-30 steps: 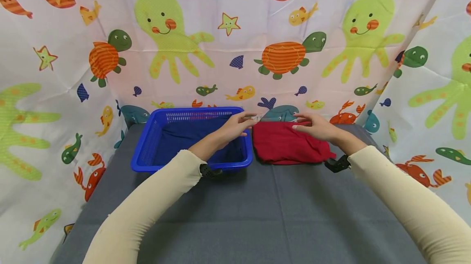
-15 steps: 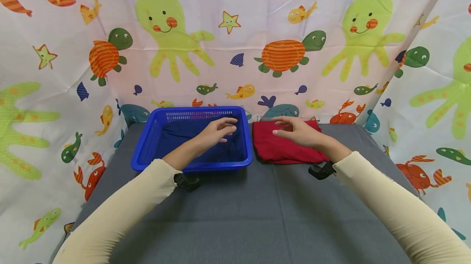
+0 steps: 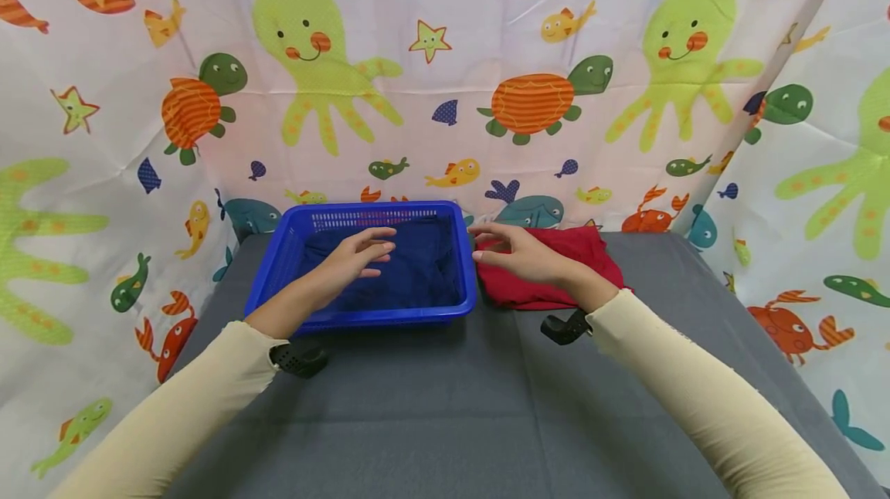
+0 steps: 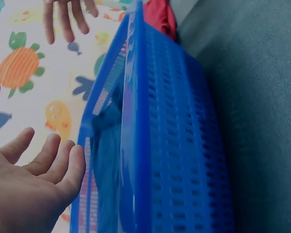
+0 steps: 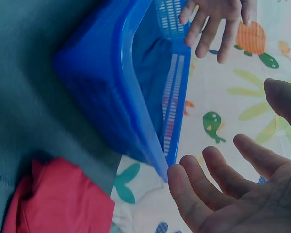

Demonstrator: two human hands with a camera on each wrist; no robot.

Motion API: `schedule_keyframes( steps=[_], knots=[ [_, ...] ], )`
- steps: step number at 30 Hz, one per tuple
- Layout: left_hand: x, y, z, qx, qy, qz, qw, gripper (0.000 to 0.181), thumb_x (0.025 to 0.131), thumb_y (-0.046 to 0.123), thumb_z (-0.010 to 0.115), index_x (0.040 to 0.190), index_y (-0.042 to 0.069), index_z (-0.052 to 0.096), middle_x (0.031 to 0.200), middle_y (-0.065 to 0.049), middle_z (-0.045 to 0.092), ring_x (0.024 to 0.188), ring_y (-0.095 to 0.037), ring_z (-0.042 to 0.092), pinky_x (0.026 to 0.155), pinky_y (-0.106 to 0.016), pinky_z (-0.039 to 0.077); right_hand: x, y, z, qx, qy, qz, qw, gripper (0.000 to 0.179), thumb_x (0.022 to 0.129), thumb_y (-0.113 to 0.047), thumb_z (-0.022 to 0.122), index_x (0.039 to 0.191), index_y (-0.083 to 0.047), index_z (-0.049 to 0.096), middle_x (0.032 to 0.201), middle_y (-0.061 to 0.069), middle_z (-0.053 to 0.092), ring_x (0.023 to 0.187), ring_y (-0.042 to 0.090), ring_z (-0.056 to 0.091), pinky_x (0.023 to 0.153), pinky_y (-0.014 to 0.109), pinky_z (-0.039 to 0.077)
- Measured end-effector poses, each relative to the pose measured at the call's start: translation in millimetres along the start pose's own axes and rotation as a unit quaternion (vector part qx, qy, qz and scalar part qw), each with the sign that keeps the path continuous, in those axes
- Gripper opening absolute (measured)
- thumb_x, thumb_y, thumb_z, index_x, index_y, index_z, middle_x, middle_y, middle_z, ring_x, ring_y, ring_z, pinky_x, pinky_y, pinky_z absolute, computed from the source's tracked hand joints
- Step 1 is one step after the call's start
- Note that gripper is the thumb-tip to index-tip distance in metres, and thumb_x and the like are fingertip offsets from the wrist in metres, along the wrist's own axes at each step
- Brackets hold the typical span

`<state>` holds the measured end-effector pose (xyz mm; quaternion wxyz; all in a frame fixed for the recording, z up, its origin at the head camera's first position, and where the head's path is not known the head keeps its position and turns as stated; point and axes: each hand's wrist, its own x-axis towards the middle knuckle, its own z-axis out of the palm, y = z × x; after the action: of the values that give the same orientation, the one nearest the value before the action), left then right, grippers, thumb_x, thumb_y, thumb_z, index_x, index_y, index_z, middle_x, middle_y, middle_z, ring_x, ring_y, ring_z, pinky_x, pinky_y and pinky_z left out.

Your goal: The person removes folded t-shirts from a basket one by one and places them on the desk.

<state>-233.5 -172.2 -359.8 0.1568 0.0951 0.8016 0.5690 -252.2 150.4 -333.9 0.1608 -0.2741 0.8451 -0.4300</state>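
A blue plastic basket (image 3: pixel 389 318) with slotted walls stands on the grey-covered table, and a dark navy cloth (image 3: pixel 410 263) lies inside it. My left hand (image 3: pixel 344 267) hovers over the basket's left half with relaxed fingers and nothing in its grasp. To the basket's right lies a red cloth (image 3: pixel 591 252), loosely folded. Between the two, my right hand (image 3: pixel 521 253) is raised near the basket's right rim, partly covering the red cloth in the head view. Its fingers are spread and hold nothing in the right wrist view, where the red cloth (image 5: pixel 68 199) lies below the hand.
A white curtain (image 3: pixel 417 120) printed with sea animals encloses the back and both sides. The grey table cover (image 3: pixel 431 422) stretches in front of the basket. Each wrist wears a black strap mount, and the one on the right wrist (image 3: pixel 565 327) hangs below the sleeve.
Both hands have moved left: the left from beside the red cloth to over the basket, the right from the red cloth's far edge toward the basket's right rim. Basket and cloths stay in place.
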Motion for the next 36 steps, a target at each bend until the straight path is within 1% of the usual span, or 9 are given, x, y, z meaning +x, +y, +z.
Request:
schedule_keyframes(
  steps=[5,8,11,17,22,26,31,34,36],
  knots=[
    [-10.3,-10.2,-17.6,-0.019,0.02,-0.003,0.9996,0.054,0.11,0.035,0.042,0.158,0.014,0.031,0.163,-0.02,0.032,0.149,-0.042,0.035,0.119,-0.059,0.034,7.6,-5.1,12.1,0.017,-0.01,0.013,0.9997,0.055,0.104,-0.028,0.057,0.154,-0.012,0.041,0.153,0.023,0.047,0.139,0.04,0.05,0.112,0.055,0.046],
    [-17.1,-17.0,-29.6,-0.018,0.019,-0.012,0.9996,0.055,0.111,0.035,0.039,0.16,0.013,0.027,0.164,-0.021,0.028,0.15,-0.043,0.032,0.119,-0.06,0.032,14.2,-7.3,20.9,0.032,-0.015,0.031,0.9989,0.055,0.104,-0.032,0.056,0.154,-0.015,0.042,0.155,0.02,0.045,0.141,0.038,0.048,0.112,0.053,0.046],
    [-23.7,-24.3,-41.3,-0.011,0.02,-0.029,0.9993,0.06,0.11,0.041,0.039,0.161,0.014,0.023,0.166,-0.021,0.023,0.152,-0.044,0.028,0.12,-0.062,0.03,23.3,-9.7,30.4,0.049,-0.027,0.046,0.9974,0.057,0.103,-0.035,0.056,0.155,-0.018,0.04,0.158,0.019,0.042,0.143,0.037,0.046,0.113,0.053,0.045],
    [-27.5,-39.4,-59.6,0.035,0.022,-0.082,0.9957,0.079,0.105,0.058,0.036,0.164,0.014,0.006,0.17,-0.021,0.007,0.155,-0.047,0.012,0.122,-0.066,0.022,39.5,-13.4,47.5,0.053,-0.055,0.099,0.9921,0.066,0.102,-0.042,0.056,0.16,-0.025,0.029,0.167,0.015,0.025,0.154,0.039,0.026,0.117,0.061,0.036],
    [-24.1,-45.3,-71.8,0.063,0.037,-0.105,0.9919,0.089,0.103,0.068,0.027,0.163,0.011,-0.006,0.17,-0.022,-0.006,0.156,-0.047,-0.003,0.119,-0.073,0.013,52.4,-19.6,57.7,0.077,-0.022,0.135,0.9876,0.075,0.1,-0.044,0.058,0.163,-0.026,0.019,0.171,0.01,0.016,0.156,0.038,0.02,0.12,0.064,0.028],
    [-21.3,-50.4,-77.2,0.07,0.033,-0.115,0.9903,0.09,0.103,0.068,0.02,0.162,0.009,-0.011,0.169,-0.023,-0.012,0.155,-0.047,-0.009,0.118,-0.075,0.007,65.1,-24.0,68.1,0.088,0.014,0.156,0.9837,0.078,0.1,-0.042,0.059,0.163,-0.023,0.017,0.171,0.01,0.016,0.156,0.037,0.022,0.122,0.064,0.025],
    [-17.5,-57.2,-78.5,0.054,0.018,-0.142,0.9882,0.091,0.102,0.07,0.017,0.161,0.009,-0.016,0.168,-0.021,-0.017,0.155,-0.049,-0.009,0.118,-0.076,0.007,77.1,-25.8,82.6,0.065,0.037,0.199,0.9771,0.079,0.099,-0.042,0.06,0.162,-0.02,0.018,0.17,0.011,0.017,0.158,0.036,0.011,0.122,0.066,0.02],
    [-15.5,-60.0,-79.0,0.04,0.023,-0.165,0.9852,0.092,0.101,0.071,0.018,0.161,0.011,-0.015,0.169,-0.02,-0.018,0.154,-0.052,-0.005,0.119,-0.074,0.009,83.5,-23.9,89.4,0.058,0.042,0.219,0.973,0.08,0.099,-0.042,0.061,0.162,-0.018,0.018,0.171,0.011,0.015,0.16,0.035,0.0,0.124,0.066,0.015],
    [-14.0,-61.9,-79.6,0.024,0.029,-0.179,0.9832,0.091,0.102,0.07,0.021,0.162,0.013,-0.016,0.169,-0.019,-0.019,0.154,-0.053,-0.002,0.121,-0.072,0.01,87.1,-21.8,92.5,0.063,0.048,0.225,0.9712,0.08,0.099,-0.042,0.061,0.162,-0.017,0.019,0.17,0.012,0.016,0.16,0.035,0.0,0.124,0.066,0.015]
  ],
)
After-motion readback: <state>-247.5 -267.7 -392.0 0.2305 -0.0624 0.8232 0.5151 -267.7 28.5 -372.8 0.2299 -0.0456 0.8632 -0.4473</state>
